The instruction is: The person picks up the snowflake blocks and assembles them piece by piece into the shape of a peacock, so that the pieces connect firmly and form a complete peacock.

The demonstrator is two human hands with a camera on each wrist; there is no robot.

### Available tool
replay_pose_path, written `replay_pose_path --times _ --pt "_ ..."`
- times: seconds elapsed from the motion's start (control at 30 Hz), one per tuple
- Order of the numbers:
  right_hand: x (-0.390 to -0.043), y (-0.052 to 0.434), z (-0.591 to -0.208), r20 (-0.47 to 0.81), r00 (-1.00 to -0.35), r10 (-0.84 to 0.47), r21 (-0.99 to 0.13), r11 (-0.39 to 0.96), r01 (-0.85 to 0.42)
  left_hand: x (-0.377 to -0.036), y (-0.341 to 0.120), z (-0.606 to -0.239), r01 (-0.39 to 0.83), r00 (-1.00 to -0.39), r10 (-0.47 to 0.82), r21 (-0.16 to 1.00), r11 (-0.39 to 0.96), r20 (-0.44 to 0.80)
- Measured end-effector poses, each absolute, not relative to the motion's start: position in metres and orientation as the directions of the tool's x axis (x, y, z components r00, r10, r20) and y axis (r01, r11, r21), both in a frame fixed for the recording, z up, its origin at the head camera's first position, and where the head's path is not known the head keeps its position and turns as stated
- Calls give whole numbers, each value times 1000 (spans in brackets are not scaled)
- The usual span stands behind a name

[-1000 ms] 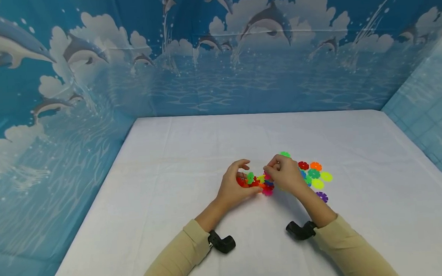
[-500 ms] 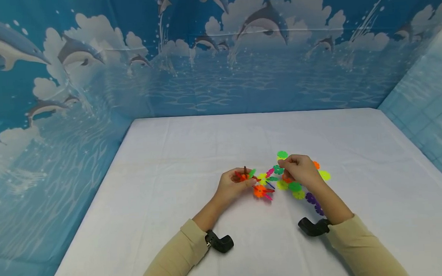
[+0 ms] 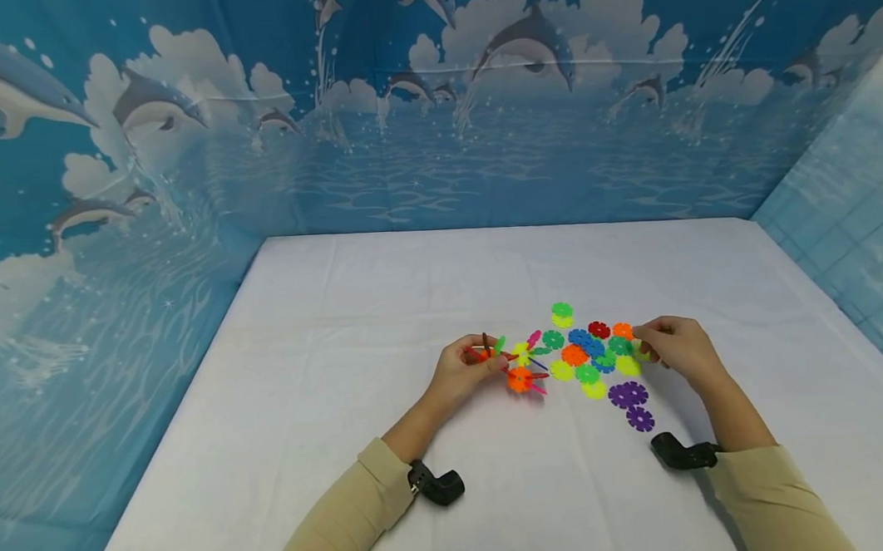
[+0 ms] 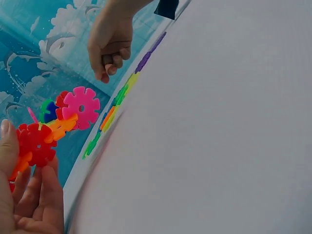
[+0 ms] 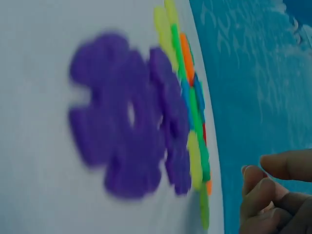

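White counter (image 3: pixel 412 294), blue backdrop (image 3: pixel 178 114) printed with grey dolphins and white clouds, red, pink, orange and green snowflake discs (image 3: pixel 592 359) at centre frame, purple discs (image 3: pixel 629 395) lower right, beige sleeves (image 3: pixel 349 513)

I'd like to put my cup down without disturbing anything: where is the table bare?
Bare cloth lies behind the loose discs up to the backdrop, and left of the left hand. Between the two hands it is crowded.

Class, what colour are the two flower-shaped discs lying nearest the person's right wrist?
Purple: both discs are purple, clearest in the head view.
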State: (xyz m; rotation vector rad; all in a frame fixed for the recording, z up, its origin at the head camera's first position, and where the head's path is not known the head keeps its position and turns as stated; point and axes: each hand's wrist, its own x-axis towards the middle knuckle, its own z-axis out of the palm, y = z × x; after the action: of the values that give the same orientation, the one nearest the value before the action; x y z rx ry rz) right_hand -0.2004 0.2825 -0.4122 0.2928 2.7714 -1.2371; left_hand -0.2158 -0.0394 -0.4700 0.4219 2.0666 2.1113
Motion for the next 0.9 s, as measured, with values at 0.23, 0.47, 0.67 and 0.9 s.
replay_pose_path --times 0.23,0.47,0.67,0.9 --pt "-201 303 -422 -192 -967 166 -621 742 251 -216 -37 -471 30 -946 317 990 -136 72" --pt "-204 308 -429 -228 -966 126 -595 767 240 -216 -37 -471 -1 -931 354 973 -231 84" --pt "-202 302 -423 -195 -976 92 -631 751 197 -214 -38 -466 -39 -929 368 976 -213 44" --pt "-200 275 -413 -183 -982 49 -679 716 162 -215 -37 -468 -41 -923 384 979 -198 39"
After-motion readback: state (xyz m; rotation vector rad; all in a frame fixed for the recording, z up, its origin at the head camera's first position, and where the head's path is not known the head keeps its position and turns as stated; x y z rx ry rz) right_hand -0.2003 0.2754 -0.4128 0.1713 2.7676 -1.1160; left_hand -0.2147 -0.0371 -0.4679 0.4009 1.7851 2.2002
